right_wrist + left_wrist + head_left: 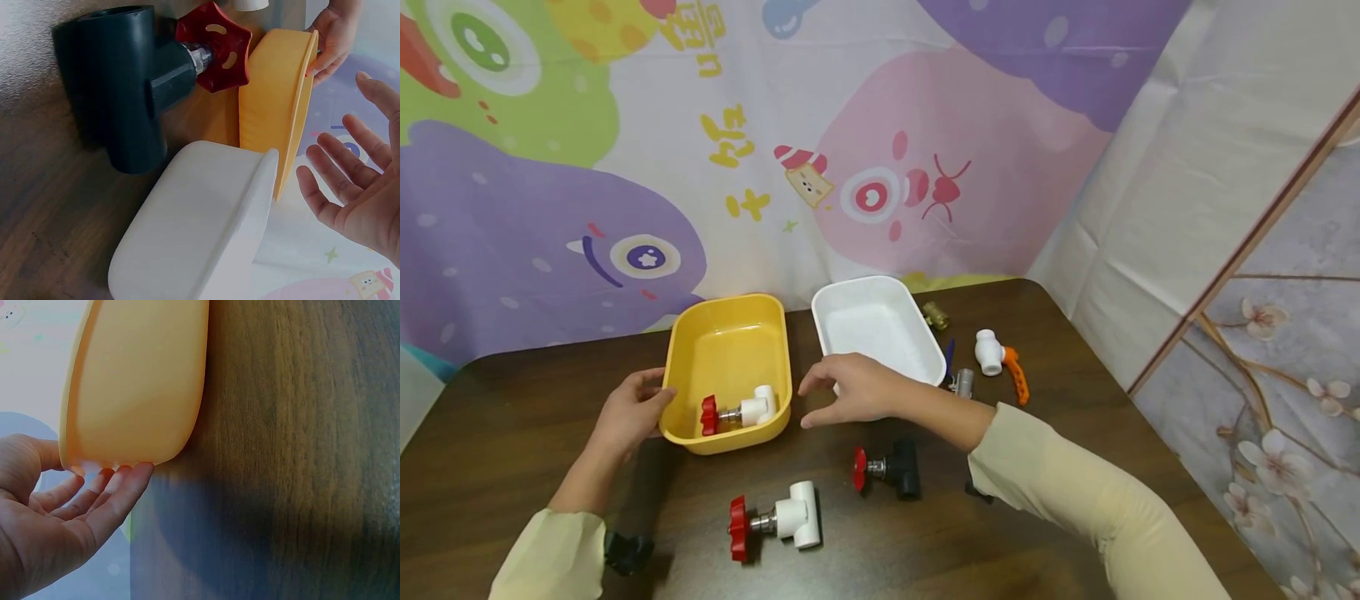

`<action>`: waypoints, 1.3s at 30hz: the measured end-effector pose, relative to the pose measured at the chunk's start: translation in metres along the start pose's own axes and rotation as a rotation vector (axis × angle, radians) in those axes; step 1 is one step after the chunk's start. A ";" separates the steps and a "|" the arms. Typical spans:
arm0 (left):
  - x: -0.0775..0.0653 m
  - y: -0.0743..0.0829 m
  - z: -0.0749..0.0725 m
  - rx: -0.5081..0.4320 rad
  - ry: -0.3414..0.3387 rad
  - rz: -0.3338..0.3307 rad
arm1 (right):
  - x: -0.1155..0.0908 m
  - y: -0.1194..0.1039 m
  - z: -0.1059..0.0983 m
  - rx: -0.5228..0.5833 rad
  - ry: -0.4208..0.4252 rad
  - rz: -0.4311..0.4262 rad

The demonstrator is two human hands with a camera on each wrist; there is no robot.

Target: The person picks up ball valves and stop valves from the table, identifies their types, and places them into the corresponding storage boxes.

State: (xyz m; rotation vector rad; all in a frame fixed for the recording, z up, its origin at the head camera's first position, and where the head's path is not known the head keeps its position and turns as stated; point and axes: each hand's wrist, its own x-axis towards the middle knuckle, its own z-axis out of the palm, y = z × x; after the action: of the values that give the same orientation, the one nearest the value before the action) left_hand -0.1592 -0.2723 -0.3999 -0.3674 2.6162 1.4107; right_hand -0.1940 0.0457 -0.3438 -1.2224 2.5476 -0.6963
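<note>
My left hand [628, 412] grips the left side of a yellow plastic tray [722, 350], its thumb at the rim and its fingers against the outer wall, as the left wrist view shows. A white tee-shaped valve [758, 408] with a red handwheel lies in the tray's near end. Between the yellow tray and a white tray [880, 321], my right hand [853, 387] hovers palm down with nothing in it, fingers spread apart. Nearer to me on the table lie another white valve [797, 515] and a black valve [904, 471], both with red handwheels.
Right of the white tray are a brass valve [936, 315], a metal fitting [964, 383] beside a blue handle [950, 354], and a white ball valve [989, 353] with an orange lever. A printed cloth [760, 250] hangs behind the brown table [1075, 467].
</note>
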 end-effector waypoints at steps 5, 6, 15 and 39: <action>-0.001 0.000 0.000 -0.003 -0.002 0.008 | -0.008 0.000 0.000 0.005 0.000 0.009; -0.001 0.000 0.000 -0.001 -0.002 0.010 | -0.009 0.001 0.000 0.007 0.000 0.011; -0.001 0.002 0.000 0.008 -0.005 0.001 | -0.021 0.007 0.004 0.038 -0.007 -0.014; -0.002 0.001 0.000 -0.011 0.000 0.034 | -0.053 0.025 0.019 0.128 -0.110 -0.026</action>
State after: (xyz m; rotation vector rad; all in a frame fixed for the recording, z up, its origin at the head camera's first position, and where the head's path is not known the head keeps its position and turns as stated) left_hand -0.1578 -0.2717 -0.3987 -0.3257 2.6278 1.4362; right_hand -0.1703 0.0941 -0.3730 -1.2183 2.3644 -0.7627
